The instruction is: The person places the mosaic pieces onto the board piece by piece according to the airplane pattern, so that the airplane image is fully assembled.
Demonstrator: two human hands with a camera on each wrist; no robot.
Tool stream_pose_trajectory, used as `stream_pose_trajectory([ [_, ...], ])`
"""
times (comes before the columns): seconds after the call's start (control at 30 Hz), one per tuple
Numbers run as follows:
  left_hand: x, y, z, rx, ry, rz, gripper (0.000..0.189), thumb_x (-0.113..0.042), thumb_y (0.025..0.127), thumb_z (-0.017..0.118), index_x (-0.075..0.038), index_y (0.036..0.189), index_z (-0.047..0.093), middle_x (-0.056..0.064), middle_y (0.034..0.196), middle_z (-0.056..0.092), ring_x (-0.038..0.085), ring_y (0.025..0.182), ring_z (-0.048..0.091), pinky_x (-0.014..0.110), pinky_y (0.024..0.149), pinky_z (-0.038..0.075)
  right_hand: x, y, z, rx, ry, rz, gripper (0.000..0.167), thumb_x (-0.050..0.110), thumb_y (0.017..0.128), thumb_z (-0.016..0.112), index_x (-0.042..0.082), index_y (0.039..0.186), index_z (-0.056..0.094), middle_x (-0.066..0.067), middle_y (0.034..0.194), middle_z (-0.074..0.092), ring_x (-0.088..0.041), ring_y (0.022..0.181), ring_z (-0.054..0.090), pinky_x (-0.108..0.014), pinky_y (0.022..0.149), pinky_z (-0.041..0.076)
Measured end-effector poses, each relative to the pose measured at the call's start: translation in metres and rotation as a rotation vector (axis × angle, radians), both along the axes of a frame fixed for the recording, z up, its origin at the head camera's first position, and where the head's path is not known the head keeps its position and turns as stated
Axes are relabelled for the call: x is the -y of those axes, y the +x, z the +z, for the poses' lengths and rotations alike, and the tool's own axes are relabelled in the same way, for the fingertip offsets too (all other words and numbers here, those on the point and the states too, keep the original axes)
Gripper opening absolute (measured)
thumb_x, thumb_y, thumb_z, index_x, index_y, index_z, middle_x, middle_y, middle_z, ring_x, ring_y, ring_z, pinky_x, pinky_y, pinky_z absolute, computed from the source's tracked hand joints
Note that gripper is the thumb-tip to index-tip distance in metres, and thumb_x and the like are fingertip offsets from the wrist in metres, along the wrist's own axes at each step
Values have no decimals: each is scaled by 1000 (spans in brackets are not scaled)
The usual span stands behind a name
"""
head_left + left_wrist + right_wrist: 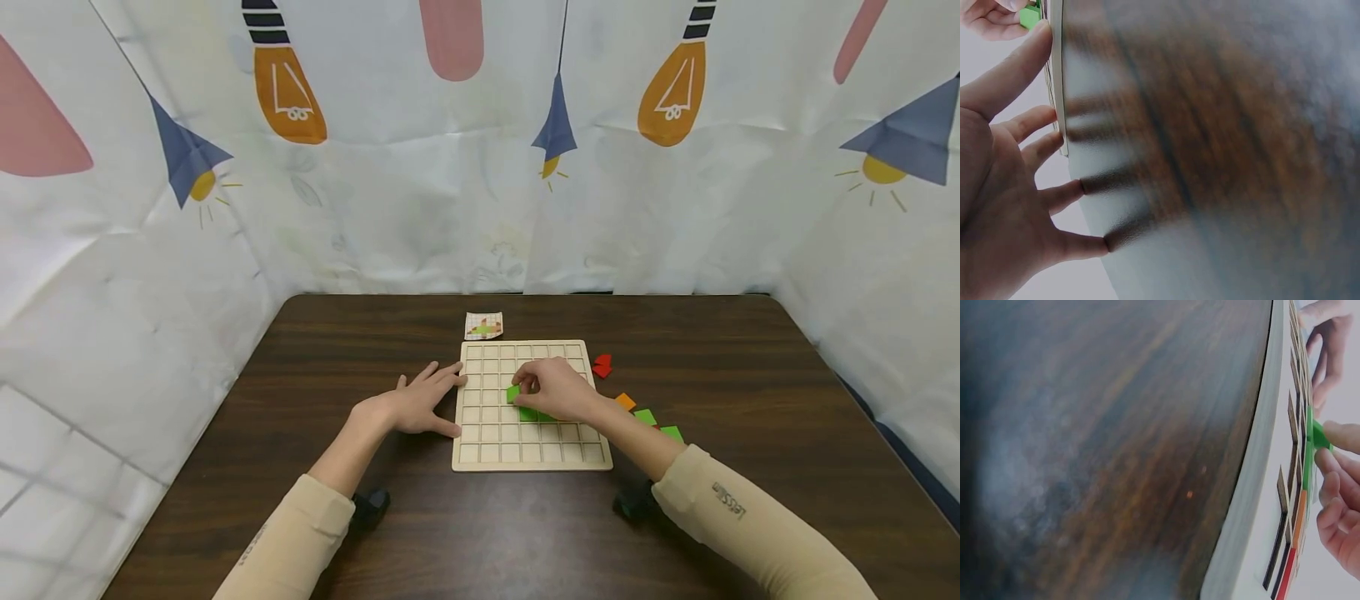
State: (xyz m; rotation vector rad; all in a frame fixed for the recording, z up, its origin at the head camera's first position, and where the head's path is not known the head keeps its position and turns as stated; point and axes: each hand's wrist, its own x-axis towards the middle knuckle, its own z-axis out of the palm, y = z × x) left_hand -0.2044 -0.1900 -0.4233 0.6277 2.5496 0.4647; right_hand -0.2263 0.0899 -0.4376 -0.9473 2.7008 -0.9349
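A pale wooden board (pixel 480 454) with a grid of square recesses lies flat on the dark table. With thumb and fingertips, my right hand (pixel 558 390) pinches a small green square tile (pixel 513 393), tilted over the middle of the board. Just below it, green tiles (pixel 528 414) sit in the grid, partly hidden by that hand. The right wrist view shows an orange tile (pixel 1299 519) and a red tile (pixel 1285 575) in the same row. My left hand (pixel 408 408) is spread, its thumb and some fingertips touching the board's left edge and the others on the table.
A small printed card (pixel 483 326) with a coloured pattern lies behind the board. To the board's right are red pieces (pixel 602 365), an orange piece (pixel 626 402) and green tiles (pixel 671 433), some partly behind the right forearm. A patterned white curtain (pixel 435 225) hangs behind the table.
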Motion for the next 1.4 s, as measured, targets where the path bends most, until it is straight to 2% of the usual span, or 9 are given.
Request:
stream_pose_trajectory([
  [0.37,1,0,1,-1,26,3,85,-45,93,76,-12,160,36,9,172,8,41,155,1,79,111,3,7,-1,2,-16,28,4,18,19,89,83,8,102,74,11,78,64,-7,68,55,-28,68,48],
  [0.77,1,0,1,-1,19,5,85,-45,93,76,-12,160,36,8,172,8,41,155,2,79,111,3,8,-2,2,-3,25,22,22,18,88,84,7,104,74,11,79,64,-6,70,57,-28,70,50],
  [1.1,1,0,0,-2,20,6,85,-45,93,76,-13,161,35,8,172,8,41,155,2,78,111,3,7,-2,3,7,51,29,29,19,86,86,6,109,73,10,81,62,-7,74,57,-30,73,51],
  [1.4,0,0,1,3,13,12,85,-45,93,76,-15,161,35,7,172,7,39,156,0,77,112,2,-5,-2,9,32,19,25,27,18,88,84,6,110,73,9,83,65,-8,73,59,-30,72,51],
])
